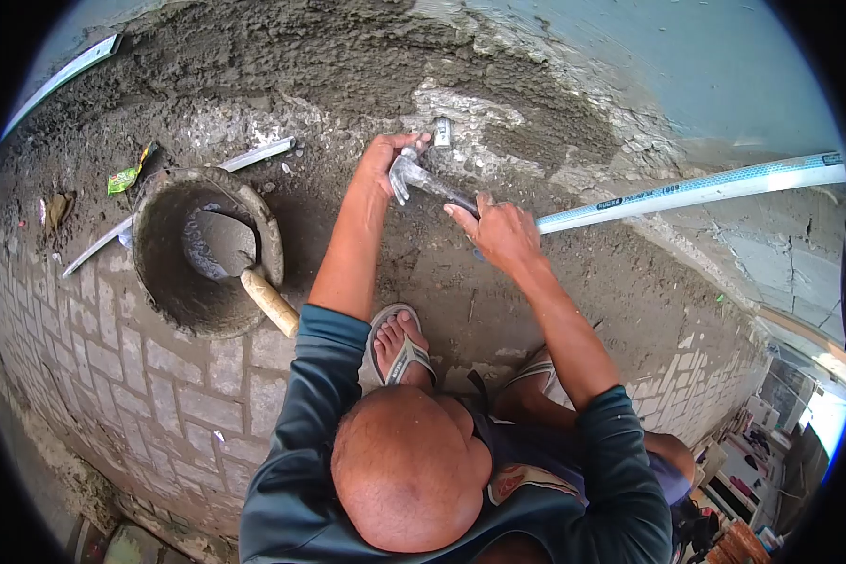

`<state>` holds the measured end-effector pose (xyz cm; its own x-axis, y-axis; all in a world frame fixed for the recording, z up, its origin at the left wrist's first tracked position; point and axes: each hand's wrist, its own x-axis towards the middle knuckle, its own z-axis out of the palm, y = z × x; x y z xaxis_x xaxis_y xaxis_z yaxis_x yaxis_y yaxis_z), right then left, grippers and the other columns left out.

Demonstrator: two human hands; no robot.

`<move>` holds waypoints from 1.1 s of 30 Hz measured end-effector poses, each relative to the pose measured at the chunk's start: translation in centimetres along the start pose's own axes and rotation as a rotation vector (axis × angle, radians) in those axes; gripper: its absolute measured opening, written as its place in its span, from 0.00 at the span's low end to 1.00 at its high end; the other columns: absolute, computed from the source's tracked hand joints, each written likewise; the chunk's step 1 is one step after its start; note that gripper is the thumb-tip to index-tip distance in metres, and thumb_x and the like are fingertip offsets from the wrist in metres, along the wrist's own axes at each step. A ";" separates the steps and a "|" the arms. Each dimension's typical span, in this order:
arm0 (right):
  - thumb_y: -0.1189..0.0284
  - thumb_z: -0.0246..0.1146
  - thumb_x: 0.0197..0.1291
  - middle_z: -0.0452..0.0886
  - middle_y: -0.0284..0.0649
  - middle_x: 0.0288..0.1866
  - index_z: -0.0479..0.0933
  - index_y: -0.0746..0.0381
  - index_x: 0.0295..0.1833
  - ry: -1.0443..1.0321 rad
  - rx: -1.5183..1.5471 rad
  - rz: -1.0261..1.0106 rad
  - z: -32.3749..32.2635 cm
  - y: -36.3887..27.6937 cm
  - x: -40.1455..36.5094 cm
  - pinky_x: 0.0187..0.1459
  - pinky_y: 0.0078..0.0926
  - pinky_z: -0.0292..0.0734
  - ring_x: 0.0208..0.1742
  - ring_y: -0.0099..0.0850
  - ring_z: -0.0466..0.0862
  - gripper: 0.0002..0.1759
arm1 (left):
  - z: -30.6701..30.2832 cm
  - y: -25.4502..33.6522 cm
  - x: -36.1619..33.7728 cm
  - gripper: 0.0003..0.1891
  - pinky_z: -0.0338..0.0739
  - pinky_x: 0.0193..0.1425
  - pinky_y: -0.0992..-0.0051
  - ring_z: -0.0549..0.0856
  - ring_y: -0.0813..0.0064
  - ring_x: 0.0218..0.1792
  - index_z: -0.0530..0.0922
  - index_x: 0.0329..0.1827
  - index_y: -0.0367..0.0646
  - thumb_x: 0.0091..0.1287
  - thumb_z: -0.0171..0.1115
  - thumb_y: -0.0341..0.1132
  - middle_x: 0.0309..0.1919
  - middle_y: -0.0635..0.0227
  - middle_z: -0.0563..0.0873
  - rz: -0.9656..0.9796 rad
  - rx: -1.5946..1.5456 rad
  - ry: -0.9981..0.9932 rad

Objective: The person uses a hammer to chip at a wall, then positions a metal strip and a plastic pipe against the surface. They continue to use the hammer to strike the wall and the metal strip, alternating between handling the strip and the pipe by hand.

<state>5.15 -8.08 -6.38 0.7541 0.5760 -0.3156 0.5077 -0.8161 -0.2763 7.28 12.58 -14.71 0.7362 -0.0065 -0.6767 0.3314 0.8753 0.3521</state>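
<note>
My right hand (500, 233) is closed round the dark handle of a claw hammer (423, 180). The hammer's metal head sits just beside my left hand (385, 155). Thumb and fingertips of that left hand are pinched together at the base of the wall, and whatever lies between them is too small to make out. Right by those fingertips, a small pale rectangular piece (443, 133) stands against the rough plaster. A long white and blue printed strip (686, 193) runs from near my right hand out to the right.
On the left stands a mortar-smeared bucket (273, 254) with a wooden-handled trowel (269, 303) in it. Pale strips (258, 153) and a green wrapper (122, 180) lie by the wall. Wet mortar (282, 56) coats the wall's lower part. Brick paving (197, 404) covers the ground.
</note>
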 end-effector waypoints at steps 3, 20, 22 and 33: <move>0.39 0.54 0.63 0.79 0.59 0.21 0.78 0.72 0.46 0.011 0.006 -0.003 0.0 -0.7 -0.8 0.30 0.50 0.78 0.27 0.58 0.82 0.40 | -1.6 0.3 1.5 0.10 0.66 0.20 0.83 0.73 0.82 0.19 0.81 0.43 0.32 0.68 0.57 0.31 0.25 0.71 0.81 -0.011 0.018 -0.070; 0.37 0.51 0.63 0.80 0.66 0.28 0.75 0.76 0.55 -0.052 0.139 0.079 -0.8 0.3 -2.8 0.40 0.51 0.78 0.34 0.62 0.83 0.46 | -4.2 -1.2 3.8 0.07 0.73 0.28 0.71 0.83 0.70 0.23 0.86 0.31 0.35 0.49 0.70 0.28 0.25 0.62 0.87 0.515 0.581 -0.110; 0.36 0.51 0.63 0.80 0.68 0.29 0.75 0.77 0.55 -0.015 0.215 0.107 -0.8 0.8 -2.9 0.42 0.52 0.77 0.37 0.62 0.82 0.47 | -2.9 -3.1 1.7 0.07 0.76 0.31 0.64 0.86 0.58 0.24 0.85 0.31 0.35 0.52 0.68 0.30 0.23 0.51 0.84 0.719 1.126 0.327; 0.34 0.53 0.60 0.79 0.69 0.31 0.74 0.79 0.56 -0.055 0.421 0.232 -1.1 2.0 -3.6 0.44 0.49 0.76 0.39 0.63 0.82 0.50 | 0.2 -2.2 0.6 0.08 0.78 0.37 0.56 0.85 0.46 0.31 0.84 0.30 0.36 0.55 0.63 0.32 0.26 0.45 0.83 0.789 1.522 0.385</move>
<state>3.89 -11.85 -4.76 0.7985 0.3924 -0.4566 0.1080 -0.8395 -0.5326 7.12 10.52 -15.83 0.8841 0.4599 -0.0829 0.3691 -0.5786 0.7273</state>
